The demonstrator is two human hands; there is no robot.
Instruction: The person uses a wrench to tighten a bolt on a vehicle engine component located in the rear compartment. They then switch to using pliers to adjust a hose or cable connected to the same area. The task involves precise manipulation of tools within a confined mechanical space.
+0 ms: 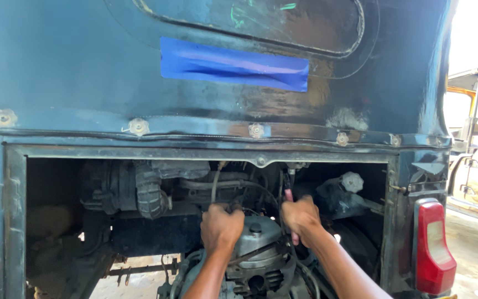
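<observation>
Left hand (221,226) clenched on hidden part at grey engine cover's (258,235) 10 o'clock, right hand (301,217) fisted around red-handled tool (289,195) at 1 o'clock; slip risk: knuckles striking adjacent hoses (215,185).

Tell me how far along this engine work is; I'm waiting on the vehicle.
Done: the rear engine bay is open. In hand: the left hand rests by the grey engine cover, and the right hand holds a red-handled tool. Left: the cover looks still fitted.
</observation>
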